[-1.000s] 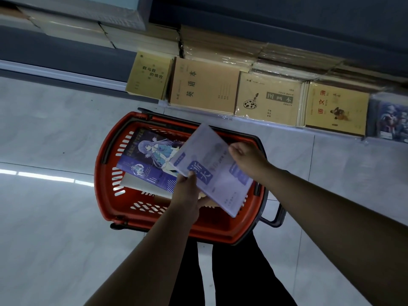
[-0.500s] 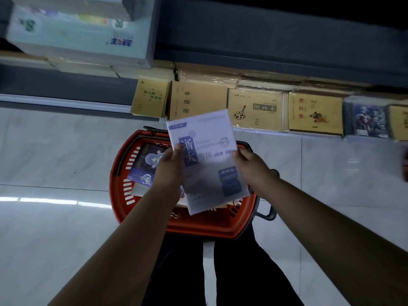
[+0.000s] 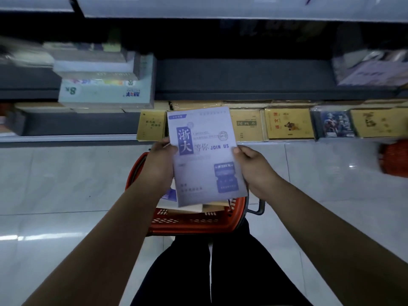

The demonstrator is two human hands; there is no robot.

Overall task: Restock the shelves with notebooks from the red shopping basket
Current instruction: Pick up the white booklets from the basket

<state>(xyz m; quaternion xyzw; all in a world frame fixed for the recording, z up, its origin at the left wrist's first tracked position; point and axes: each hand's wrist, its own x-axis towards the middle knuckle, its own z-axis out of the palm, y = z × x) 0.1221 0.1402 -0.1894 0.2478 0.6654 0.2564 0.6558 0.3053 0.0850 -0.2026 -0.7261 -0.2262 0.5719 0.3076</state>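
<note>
A: Hands?
B: Both on one pale lilac notebook. Left hand grips its left edge, thumb over the cover, fingers curled behind. Right hand pinches the right edge, thumb tip on the cover.

A: Notebook position?
B: Held upright, cover facing the camera, in the air above the red shopping basket. Its top edge overlaps the row of kraft-yellow notebooks on the bottom shelf. Cover reads "JOIN US" with large blue characters.

A: Basket?
B: On the tiled floor, just in front of the person's dark trousers. More notebooks lie in it under the held one; how many, cannot tell. Dark handle sticks out at its right side.

A: Shelves?
B: Bottom shelf: yellow covers in a row, one dark illustrated cover among them. Shelf above: a pale boxed pack at left, blurred lilac stock at far right.

A: Else?
B: Orange-red object at the right edge, blurred.
</note>
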